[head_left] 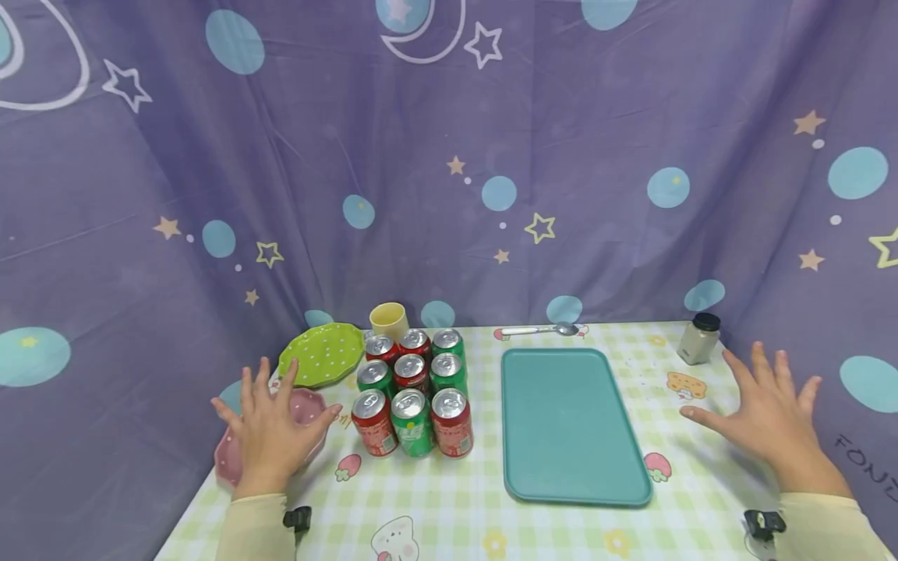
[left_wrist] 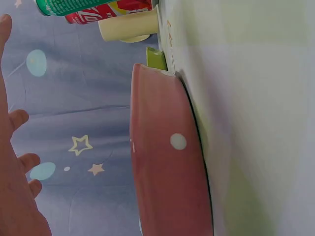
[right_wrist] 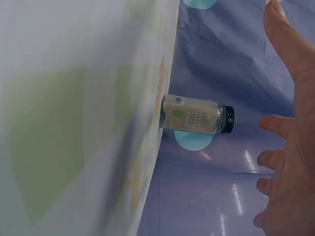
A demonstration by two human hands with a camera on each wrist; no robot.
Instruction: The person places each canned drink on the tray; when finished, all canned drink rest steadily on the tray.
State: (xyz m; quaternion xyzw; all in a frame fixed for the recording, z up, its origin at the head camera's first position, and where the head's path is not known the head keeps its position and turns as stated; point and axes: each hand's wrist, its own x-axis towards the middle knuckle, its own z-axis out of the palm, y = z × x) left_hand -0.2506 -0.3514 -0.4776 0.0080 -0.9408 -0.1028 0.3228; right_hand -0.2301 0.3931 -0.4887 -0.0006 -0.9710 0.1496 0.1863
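My left hand (head_left: 270, 432) hovers with spread fingers over a pink dotted bowl (head_left: 228, 458) at the table's left side, holding nothing. In the left wrist view the side of the pink bowl (left_wrist: 167, 162) stands on the cloth, apart from the fingers. On the right, my right hand (head_left: 772, 425) is held in the air, fingers spread and nothing in it. The nearest thing to it is a pepper jar (head_left: 699, 340) with a black lid, upright at the back right corner. The right wrist view shows the label of this white pepper jar (right_wrist: 192, 115).
Several red and green soda cans (head_left: 411, 413) stand grouped left of centre. Behind them are a yellow cup (head_left: 389, 319) and a green dotted plate (head_left: 323, 354). A teal tray (head_left: 571, 425) lies right of centre, with a spoon (head_left: 540, 330) behind it. A purple curtain (head_left: 435, 117) encloses the table.
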